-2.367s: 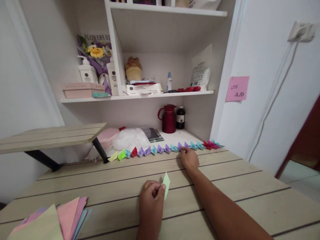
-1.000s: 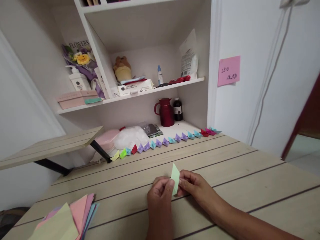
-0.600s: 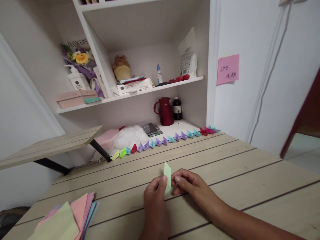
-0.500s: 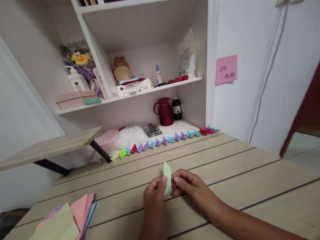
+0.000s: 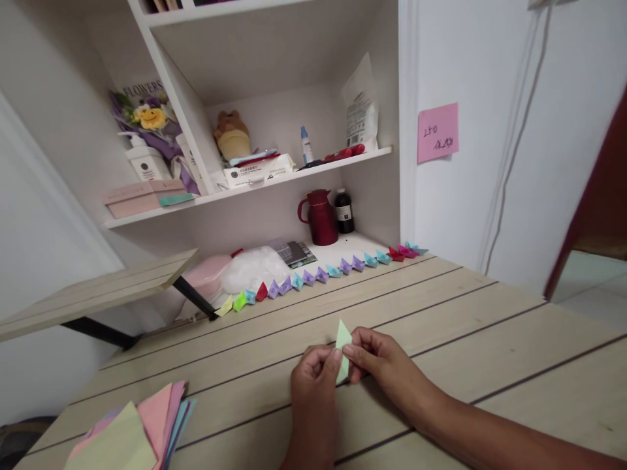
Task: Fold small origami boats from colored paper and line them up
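We have the pale green paper (image 5: 342, 336) standing upright between both hands, its point up, over the desk (image 5: 235, 385). Our left hand (image 5: 316, 369) pinches its left side between thumb and fingers; our right hand (image 5: 369, 356) pinches the right side, thumb on the near face. The two thumbs sit close together, and how the fingertips lie behind the sheet we cannot tell.

The step looks like working a fold in a small piece. To do it well, we should keep both pinches light and level, line up the edges before pressing, and run a thumb firmly along the crease while the other hand steadies the sheet. Squeezing too early could set a skewed line.

Half a second ago only our left fingers gripped the paper, and the right ones hung just beside it with a gap; now they have closed on it. The paper showed a slanted top then and shows a narrower peak now. To the left of the fingers, the loose paper stack (image 5: 117, 437) lies as it did, and beyond them the row of folded paper shapes (image 5: 322, 275) looks unchanged.
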